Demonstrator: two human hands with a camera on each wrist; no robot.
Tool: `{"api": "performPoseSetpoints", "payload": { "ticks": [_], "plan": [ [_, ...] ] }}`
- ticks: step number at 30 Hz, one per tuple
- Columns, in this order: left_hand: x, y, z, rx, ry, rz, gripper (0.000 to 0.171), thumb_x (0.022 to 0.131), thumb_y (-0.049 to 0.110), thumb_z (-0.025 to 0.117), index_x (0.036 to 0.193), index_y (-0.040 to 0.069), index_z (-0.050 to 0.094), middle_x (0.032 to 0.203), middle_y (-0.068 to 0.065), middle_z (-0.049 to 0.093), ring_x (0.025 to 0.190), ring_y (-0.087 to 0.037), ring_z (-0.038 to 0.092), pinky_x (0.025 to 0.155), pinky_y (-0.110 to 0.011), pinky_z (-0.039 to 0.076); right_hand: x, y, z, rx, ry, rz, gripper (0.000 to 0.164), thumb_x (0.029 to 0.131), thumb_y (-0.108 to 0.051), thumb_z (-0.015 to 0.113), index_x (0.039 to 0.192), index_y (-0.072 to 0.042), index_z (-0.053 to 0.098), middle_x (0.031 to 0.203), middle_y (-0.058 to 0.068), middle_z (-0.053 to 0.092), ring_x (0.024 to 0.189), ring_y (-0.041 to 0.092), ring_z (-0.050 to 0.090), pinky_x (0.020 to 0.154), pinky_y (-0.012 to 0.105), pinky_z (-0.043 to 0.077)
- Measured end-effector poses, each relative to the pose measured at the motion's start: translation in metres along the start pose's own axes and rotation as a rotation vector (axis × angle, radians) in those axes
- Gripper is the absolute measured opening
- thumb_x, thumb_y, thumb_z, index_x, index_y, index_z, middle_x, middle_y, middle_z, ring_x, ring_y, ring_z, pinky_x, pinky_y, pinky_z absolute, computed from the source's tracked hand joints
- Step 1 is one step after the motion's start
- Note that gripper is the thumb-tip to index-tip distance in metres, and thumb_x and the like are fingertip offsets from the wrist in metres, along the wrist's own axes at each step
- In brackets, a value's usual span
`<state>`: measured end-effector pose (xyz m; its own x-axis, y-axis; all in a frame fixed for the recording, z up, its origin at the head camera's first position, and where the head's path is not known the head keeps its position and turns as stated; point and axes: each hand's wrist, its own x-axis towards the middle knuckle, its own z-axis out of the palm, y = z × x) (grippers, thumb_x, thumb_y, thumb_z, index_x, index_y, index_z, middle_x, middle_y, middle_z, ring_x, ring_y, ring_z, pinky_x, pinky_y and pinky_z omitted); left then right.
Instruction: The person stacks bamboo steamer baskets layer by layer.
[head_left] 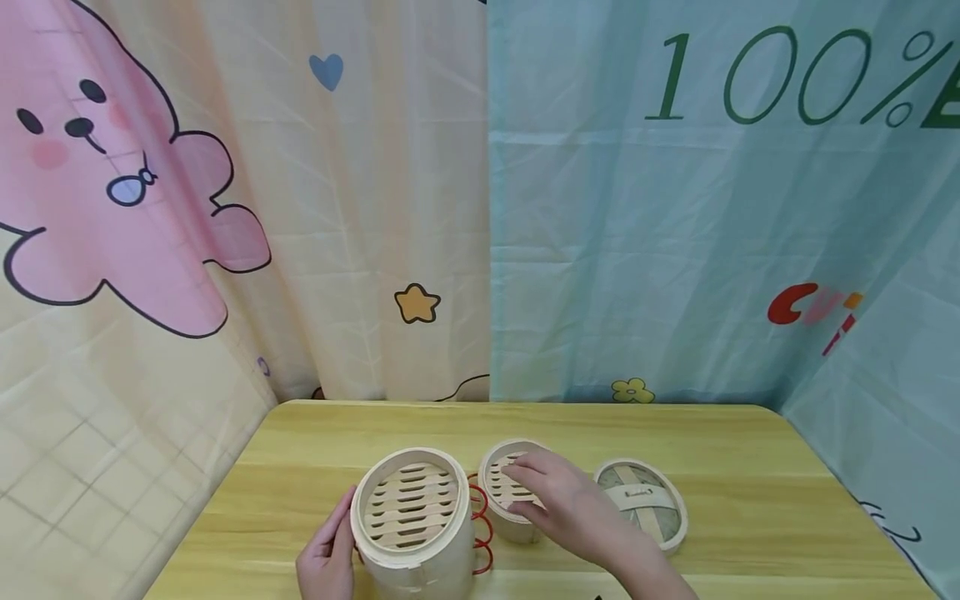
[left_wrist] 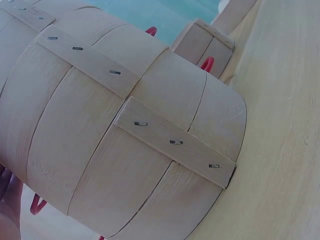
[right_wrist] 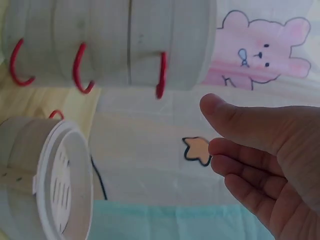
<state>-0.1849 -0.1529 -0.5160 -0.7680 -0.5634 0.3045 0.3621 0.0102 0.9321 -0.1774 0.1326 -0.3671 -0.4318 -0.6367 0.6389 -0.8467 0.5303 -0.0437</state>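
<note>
Printed curtains, a wooden table, a tall steamer stack between two hands

The curtains hang behind and beside the work, cream with a pink bear on the left hand's side, blue-green on the right hand's side. Below them, the table spreads under both hands.

The tall steamer stack stands on it, just right of the left hand. Its long axis is upright; its round, slatted top faces up, and the slots run crosswise, from the left hand's side toward the right's. The left hand lies against the outer wall, fingers stretched up near the rim; how firmly it presses, I cannot tell.

The right hand is above the small steamer, which is also upright with its slats facing up. The right wrist view shows thumb and fingers parted, slightly bent, with nothing between them, and apart from both steamers; from the head, the fingers overlap the small one. The round lid lies just right of the right hand, plain only from the head.

Red loops line the tall stack's side toward the right hand. Its wall strips with metal staples show clearly only from the left wrist.
</note>
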Motion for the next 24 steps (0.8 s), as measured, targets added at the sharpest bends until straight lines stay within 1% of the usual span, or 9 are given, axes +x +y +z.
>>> {"api": "performPoseSetpoints", "payload": {
  "ticks": [2,4,8,10,13,17,21,24],
  "plan": [
    [-0.001,0.005,0.000,-0.011,-0.009,0.003,0.027,0.081,0.014,0.056,0.106,0.003,0.059,0.095,-0.006,0.061,0.049,-0.010,0.051,0.038,-0.019,0.040,-0.009,0.008,0.003,-0.020,-0.046,0.026,0.033,0.064,-0.016,0.072,0.093,-0.011,0.059,0.088,-0.004,0.052,0.082,0.008,0.049,0.072,0.019,0.042],
    [-0.001,0.005,-0.001,-0.019,-0.009,0.004,0.027,0.081,0.015,0.057,0.106,0.003,0.059,0.094,-0.006,0.062,0.048,-0.010,0.051,0.038,-0.019,0.040,-0.017,0.014,0.007,-0.039,-0.106,0.053,0.030,0.062,-0.017,0.073,0.089,-0.012,0.059,0.085,-0.005,0.051,0.077,0.008,0.049,0.068,0.019,0.043],
    [0.001,-0.004,-0.003,-0.003,-0.008,-0.009,0.028,0.081,0.017,0.057,0.106,0.006,0.059,0.097,-0.007,0.060,0.050,-0.011,0.052,0.038,-0.020,0.041,-0.028,0.022,0.018,-0.054,-0.236,0.109,0.026,0.063,-0.019,0.072,0.084,-0.012,0.059,0.083,-0.004,0.051,0.073,0.008,0.050,0.063,0.020,0.044],
    [0.003,-0.010,-0.003,0.011,-0.006,-0.019,0.028,0.081,0.019,0.057,0.107,0.010,0.059,0.098,-0.007,0.060,0.050,-0.012,0.052,0.038,-0.021,0.041,-0.032,0.026,0.024,-0.048,-0.273,0.126,0.024,0.064,-0.018,0.072,0.082,-0.011,0.059,0.082,-0.003,0.052,0.074,0.009,0.050,0.064,0.021,0.044],
    [0.003,-0.015,-0.005,0.022,-0.009,-0.019,0.027,0.081,0.019,0.056,0.107,0.011,0.059,0.099,-0.006,0.060,0.051,-0.012,0.052,0.038,-0.021,0.041,-0.037,0.030,0.032,-0.045,-0.299,0.138,0.024,0.062,-0.015,0.073,0.081,-0.009,0.060,0.082,-0.002,0.052,0.075,0.010,0.050,0.065,0.023,0.044],
    [0.002,-0.012,-0.004,0.012,-0.003,-0.013,0.027,0.081,0.018,0.056,0.107,0.010,0.059,0.098,-0.007,0.060,0.050,-0.013,0.052,0.038,-0.021,0.041,-0.043,0.036,0.041,-0.073,-0.319,0.129,0.027,0.057,-0.013,0.075,0.080,-0.009,0.061,0.082,-0.002,0.051,0.076,0.012,0.049,0.067,0.024,0.044],
    [0.002,-0.009,-0.003,-0.007,0.000,0.002,0.027,0.081,0.014,0.056,0.106,0.005,0.059,0.095,-0.009,0.061,0.047,-0.013,0.051,0.036,-0.021,0.040,-0.047,0.040,0.048,-0.104,-0.315,0.109,0.028,0.052,-0.009,0.075,0.075,-0.011,0.059,0.081,-0.003,0.052,0.076,0.012,0.049,0.066,0.023,0.044],
    [0.001,-0.008,-0.002,-0.012,-0.002,0.003,0.027,0.082,0.014,0.055,0.106,0.005,0.059,0.096,-0.009,0.061,0.046,-0.013,0.050,0.036,-0.021,0.040,-0.050,0.041,0.053,-0.105,-0.297,0.100,0.025,0.052,-0.005,0.073,0.071,-0.012,0.057,0.078,-0.004,0.051,0.073,0.010,0.049,0.063,0.021,0.043]
  ]
}}
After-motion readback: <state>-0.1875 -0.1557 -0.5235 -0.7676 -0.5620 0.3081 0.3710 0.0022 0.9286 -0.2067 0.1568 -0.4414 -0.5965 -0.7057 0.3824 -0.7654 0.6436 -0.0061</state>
